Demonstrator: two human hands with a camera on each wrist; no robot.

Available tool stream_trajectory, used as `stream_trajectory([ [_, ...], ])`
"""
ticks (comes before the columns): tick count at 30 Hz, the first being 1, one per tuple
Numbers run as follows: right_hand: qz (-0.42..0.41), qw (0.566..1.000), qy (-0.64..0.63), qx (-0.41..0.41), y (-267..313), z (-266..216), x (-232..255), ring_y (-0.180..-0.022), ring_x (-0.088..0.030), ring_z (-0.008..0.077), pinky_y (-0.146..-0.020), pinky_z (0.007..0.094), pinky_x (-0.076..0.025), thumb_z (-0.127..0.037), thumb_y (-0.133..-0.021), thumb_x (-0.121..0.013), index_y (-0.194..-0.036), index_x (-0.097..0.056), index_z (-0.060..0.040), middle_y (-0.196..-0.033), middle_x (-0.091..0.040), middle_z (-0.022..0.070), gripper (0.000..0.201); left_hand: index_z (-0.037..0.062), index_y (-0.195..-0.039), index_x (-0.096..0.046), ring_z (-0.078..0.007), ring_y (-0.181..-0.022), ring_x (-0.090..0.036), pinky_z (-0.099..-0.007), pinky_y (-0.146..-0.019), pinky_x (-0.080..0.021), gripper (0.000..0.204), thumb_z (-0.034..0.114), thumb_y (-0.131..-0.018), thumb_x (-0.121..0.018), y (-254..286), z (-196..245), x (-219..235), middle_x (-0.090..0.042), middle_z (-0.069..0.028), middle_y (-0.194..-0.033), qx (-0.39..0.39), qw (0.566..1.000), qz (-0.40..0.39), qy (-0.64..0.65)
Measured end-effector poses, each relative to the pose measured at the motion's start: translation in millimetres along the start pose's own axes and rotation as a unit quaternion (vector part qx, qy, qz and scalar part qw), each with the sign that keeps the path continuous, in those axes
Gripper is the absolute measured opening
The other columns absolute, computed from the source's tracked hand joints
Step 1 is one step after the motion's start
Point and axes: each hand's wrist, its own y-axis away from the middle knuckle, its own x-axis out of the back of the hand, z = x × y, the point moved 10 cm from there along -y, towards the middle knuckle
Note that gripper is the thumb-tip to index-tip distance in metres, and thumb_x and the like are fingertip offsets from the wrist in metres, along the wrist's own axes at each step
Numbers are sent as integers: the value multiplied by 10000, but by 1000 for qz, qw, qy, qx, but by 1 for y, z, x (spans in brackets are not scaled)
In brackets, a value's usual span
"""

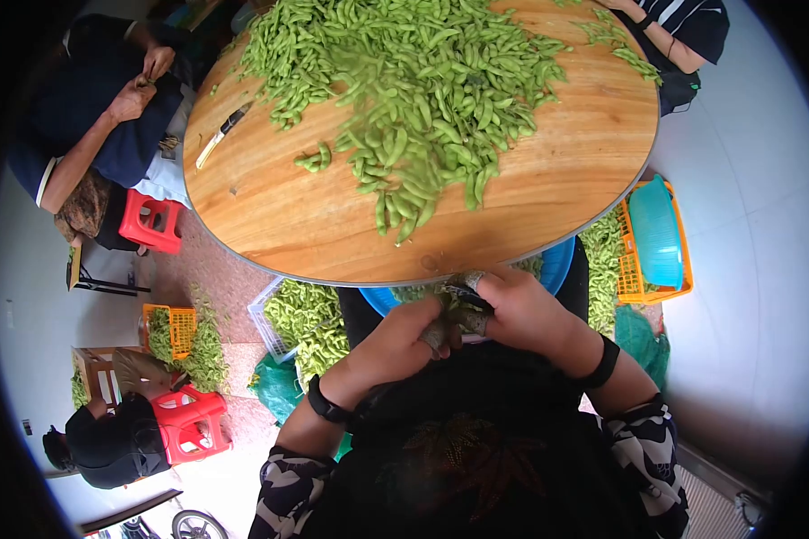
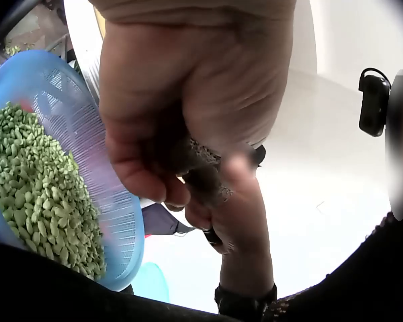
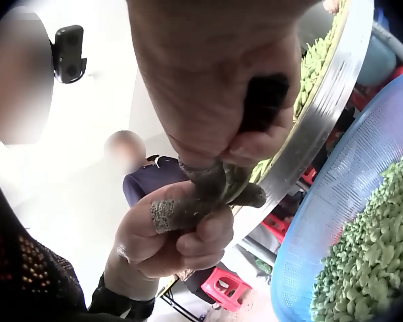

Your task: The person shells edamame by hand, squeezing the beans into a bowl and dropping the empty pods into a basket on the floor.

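- Our left hand (image 1: 395,341) and right hand (image 1: 521,310) meet just below the near edge of the round wooden table (image 1: 548,189), over our lap.
- Both hands are curled, pinching 1 pod (image 3: 232,184) between them; fingertips (image 3: 171,211) wear dark, worn covers. The right wrist view shows the pod best.
- The right hand also grips a small dark tool (image 3: 262,100); we cannot tell what it is.
- A blue basket (image 2: 87,134) of shelled green beans (image 2: 33,188) sits right beneath the hands.
- A big heap of green pods (image 1: 422,81) covers the table's far half; a knife (image 1: 223,133) lies at its left edge.
- More pods sit in an orange crate (image 1: 634,269) at our right.
- 2 other people sit at left, 1 by red stools (image 1: 189,418).
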Motion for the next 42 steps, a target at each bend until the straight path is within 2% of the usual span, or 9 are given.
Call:
stream_trajectory([
  [5,-64,997,-39,-6,-4,8,-17,-826,-616,413,-724,439,-516,-186,-721,-729,-944,-582,-1,-894,-613,205,326,-10,-947,-551,-173,-675,-611,-285,-626,-501,202,-43,-810,-406,-1,-5,-8,-638,-92,-803,45,995,-58,66],
  [13,20,993,22,-112,15,33,-9,-764,-603,400,-650,447,-507,-104,-626,-731,-786,-520,-17,-795,-596,178,279,-18,-1009,-544,-150,-676,-610,-268,-593,-496,248,-30,-812,-394,-3,-36,-13,-642,-79,-794,96,989,-40,101],
  [21,60,982,145,-107,27,17,12,-711,-609,383,-609,433,-504,-99,-719,-722,-905,-612,-13,-805,-614,169,232,-14,-1220,-502,-143,-670,-613,-271,-615,-511,384,-28,-848,-410,22,-30,16,-644,-81,-798,101,988,46,106],
  [26,110,970,191,-105,-3,32,40,-729,-622,385,-621,432,-517,-195,-765,-754,-951,-611,-6,-828,-616,177,302,6,-1232,-543,-256,-708,-665,-331,-649,-529,403,-41,-839,-466,93,-59,79,-673,-150,-817,80,962,219,-142],
  [28,208,954,206,-68,-28,31,55,-653,-625,351,-535,433,-506,-97,-736,-674,-873,-545,-8,-802,-617,182,208,15,-1169,-588,-388,-827,-653,-412,-717,-531,355,-13,-818,-536,127,-80,97,-668,-205,-902,89,894,274,-342],
  [31,173,935,261,-165,-47,55,40,-665,-630,354,-556,431,-511,-163,-760,-708,-892,-553,-5,-765,-621,192,258,13,-1097,-625,-376,-899,-644,-423,-752,-526,286,19,-813,-591,159,-85,106,-657,-193,-980,188,812,306,-460],
  [34,167,940,255,-156,-46,61,33,-658,-632,358,-576,433,-511,-171,-755,-726,-901,-561,-3,-706,-608,182,277,17,-1081,-640,-351,-907,-637,-391,-745,-529,280,14,-801,-623,155,-58,101,-662,-180,-960,133,792,331,-495],
  [38,191,965,152,-90,-44,59,46,-643,-631,344,-601,407,-515,-131,-746,-726,-900,-577,2,-698,-614,162,251,22,-992,-653,-363,-888,-643,-375,-743,-544,258,11,-736,-680,81,-2,83,-654,-167,-1000,6,908,331,-257],
  [42,170,978,-4,-123,-38,76,46,-644,-634,285,-627,360,-515,-104,-738,-722,-929,-616,-7,-750,-643,155,239,38,-1026,-654,-326,-884,-651,-397,-718,-546,294,5,-734,-644,10,72,53,-641,-158,-1065,-219,827,326,-403],
])
